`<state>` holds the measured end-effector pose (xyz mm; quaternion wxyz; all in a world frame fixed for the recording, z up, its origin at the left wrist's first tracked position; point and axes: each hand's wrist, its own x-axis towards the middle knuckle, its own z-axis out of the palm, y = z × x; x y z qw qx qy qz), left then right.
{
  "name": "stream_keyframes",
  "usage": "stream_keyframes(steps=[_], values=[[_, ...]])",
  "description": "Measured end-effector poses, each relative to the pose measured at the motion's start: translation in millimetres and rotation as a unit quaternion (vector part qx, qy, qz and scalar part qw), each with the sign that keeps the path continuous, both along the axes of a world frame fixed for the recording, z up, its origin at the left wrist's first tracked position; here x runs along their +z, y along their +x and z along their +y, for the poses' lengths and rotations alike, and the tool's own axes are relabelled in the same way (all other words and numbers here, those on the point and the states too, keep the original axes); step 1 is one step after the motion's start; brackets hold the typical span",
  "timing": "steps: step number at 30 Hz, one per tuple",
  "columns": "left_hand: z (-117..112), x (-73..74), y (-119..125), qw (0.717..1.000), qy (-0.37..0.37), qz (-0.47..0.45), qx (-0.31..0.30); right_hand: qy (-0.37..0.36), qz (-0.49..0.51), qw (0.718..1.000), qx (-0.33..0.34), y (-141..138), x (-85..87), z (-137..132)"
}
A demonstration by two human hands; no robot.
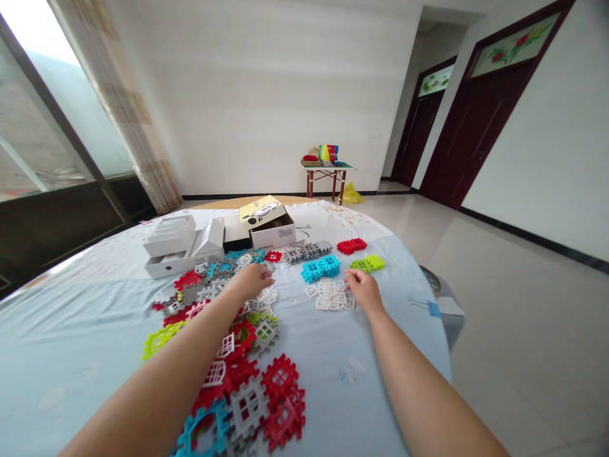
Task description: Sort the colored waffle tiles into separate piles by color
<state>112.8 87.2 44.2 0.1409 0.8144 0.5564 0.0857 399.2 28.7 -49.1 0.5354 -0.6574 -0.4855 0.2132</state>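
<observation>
My left hand [253, 282] hovers over the far part of a mixed heap of plastic building pieces, its fingers bent and a little apart, with no piece visible in them. White lattice window pieces [268, 297] lie just beneath and beside it. My right hand [365, 289] is closed at the right edge of a small pile of white window pieces [329, 296]; its fingertips come together there, and what they hold is hidden. Red square pieces [280, 376], a grey window block [248, 406] and a blue frame piece [204, 431] lie in the near heap.
Sorted groups stand beyond my hands: blue blocks [320, 269], grey blocks [307, 251], red blocks [352, 245] and green blocks [368, 263]. White boxes [183, 244] and a yellow-lidded box [269, 222] sit at the back. A cloth [347, 406] covers the round table.
</observation>
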Motion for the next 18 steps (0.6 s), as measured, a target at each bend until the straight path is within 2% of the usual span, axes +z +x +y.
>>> stream_keyframes(steps=[4, 10, 14, 18], values=[[0.5, -11.6, -10.2, 0.998, -0.003, 0.056, 0.01, 0.002, 0.0, 1.0, 0.001, 1.0, -2.9, 1.8], [3.3, -25.3, -8.5, 0.995, 0.0, 0.094, 0.024, -0.001, 0.005, 1.0, -0.002, -0.5, -0.3, 0.5], [6.6, -27.1, -13.0, 0.996, -0.011, 0.085, 0.023, -0.004, -0.001, 1.0, -0.001, -0.1, 0.2, 0.1], [5.0, -19.3, -22.0, 0.999, -0.01, 0.04, 0.012, -0.007, -0.004, 1.0, -0.001, 0.6, -0.8, 0.7]])
